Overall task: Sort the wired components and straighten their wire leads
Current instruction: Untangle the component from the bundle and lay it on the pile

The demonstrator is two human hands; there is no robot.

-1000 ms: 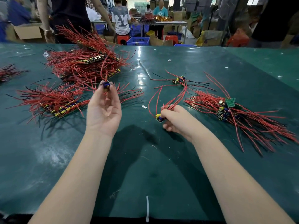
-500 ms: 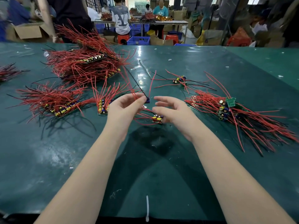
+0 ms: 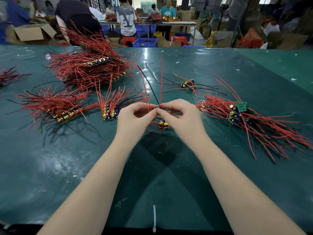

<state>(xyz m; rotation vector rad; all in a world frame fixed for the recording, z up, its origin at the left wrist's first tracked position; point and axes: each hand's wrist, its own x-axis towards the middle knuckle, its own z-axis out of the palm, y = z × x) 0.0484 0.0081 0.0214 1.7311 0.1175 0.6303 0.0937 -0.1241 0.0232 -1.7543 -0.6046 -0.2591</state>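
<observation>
**Both hands pinch the leads at frame centre**

The left hand [image 3: 135, 118] and right hand [image 3: 183, 116] meet fingertip to fingertip, each pinching the wire leads [image 3: 161, 82]; the small board [image 3: 164, 124] lies just below, between them, on the desk [image 3: 50, 167]; the leads rise beyond toward upper centre.

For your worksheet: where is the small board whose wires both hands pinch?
Head view, centre: the small board lies on the green table between the wrists.

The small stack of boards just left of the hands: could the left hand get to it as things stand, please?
Probably yes: the small stack lies right beside the left hand with bare table between, but that hand pinches wire leads and should release them first.
</observation>
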